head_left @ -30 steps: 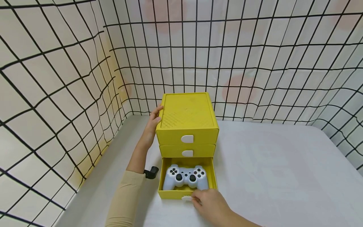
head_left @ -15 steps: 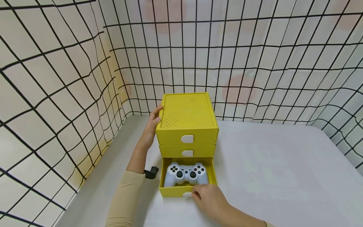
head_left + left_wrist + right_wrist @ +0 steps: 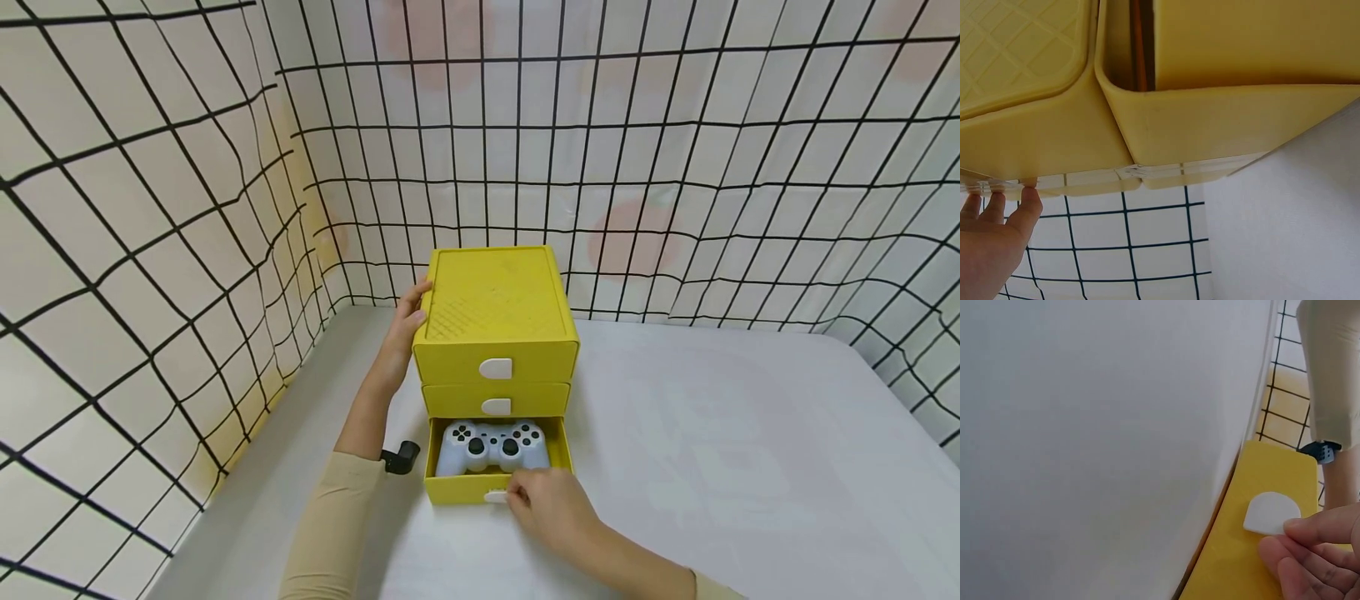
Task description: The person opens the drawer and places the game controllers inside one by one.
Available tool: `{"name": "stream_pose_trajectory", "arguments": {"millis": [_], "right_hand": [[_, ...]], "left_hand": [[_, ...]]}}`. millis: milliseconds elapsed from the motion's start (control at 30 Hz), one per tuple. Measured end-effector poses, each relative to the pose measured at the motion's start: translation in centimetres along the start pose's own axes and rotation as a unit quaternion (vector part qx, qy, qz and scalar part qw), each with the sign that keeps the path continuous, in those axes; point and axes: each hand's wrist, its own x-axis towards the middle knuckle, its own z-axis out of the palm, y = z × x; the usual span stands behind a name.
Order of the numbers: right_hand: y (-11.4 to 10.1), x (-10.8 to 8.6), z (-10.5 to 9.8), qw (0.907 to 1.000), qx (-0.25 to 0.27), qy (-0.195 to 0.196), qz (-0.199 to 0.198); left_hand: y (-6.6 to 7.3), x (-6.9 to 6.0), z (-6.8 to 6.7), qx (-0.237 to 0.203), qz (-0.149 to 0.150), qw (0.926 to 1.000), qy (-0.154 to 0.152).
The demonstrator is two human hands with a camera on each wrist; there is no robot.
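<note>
A yellow drawer unit (image 3: 495,296) stands on the white table. Its bottom drawer (image 3: 457,492) is partly pulled out and contains a light-blue game controller (image 3: 492,450). My right hand (image 3: 555,510) pinches the white drawer handle (image 3: 1272,512) between thumb and fingers, as the right wrist view shows. On the unit's left side rests my left hand (image 3: 396,340), thumb near the top edge. The left wrist view has its fingertips (image 3: 1030,200) touching the yellow side wall, fingers fairly straight. The two upper drawers (image 3: 450,400) are closed.
Black wire mesh (image 3: 487,150) over white sheeting encloses the table at the back and sides. A black wrist camera (image 3: 401,457) sits on the left forearm beside the open drawer. White table surface (image 3: 712,442) extends to the right.
The bottom drawer has slid inward toward the unit, carrying the controller with it. My right hand has moved forward on its handle. The left hand has kept its place.
</note>
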Motion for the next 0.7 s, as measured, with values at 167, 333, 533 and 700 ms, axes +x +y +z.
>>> {"name": "stream_pose_trajectory", "arguments": {"millis": [167, 333, 533, 700], "right_hand": [[0.2, 0.7, 0.3, 1.0000, -0.001, 0.005, 0.006], [0.5, 1.2, 0.4, 0.9999, 0.001, 0.005, 0.013], [0.7, 1.7, 0.4, 0.9997, 0.012, -0.002, 0.022], [1.0, 2.1, 0.5, 0.9996, 0.013, -0.002, 0.026]], "left_hand": [[0.1, 0.0, 0.1, 0.004, -0.002, 1.0000, 0.000], [0.2, 0.0, 0.1, 0.003, -0.004, 1.0000, -0.001], [0.1, 0.0, 0.1, 0.002, -0.004, 1.0000, -0.001], [0.0, 0.0, 0.0, 0.002, -0.003, 1.0000, -0.003]]}}
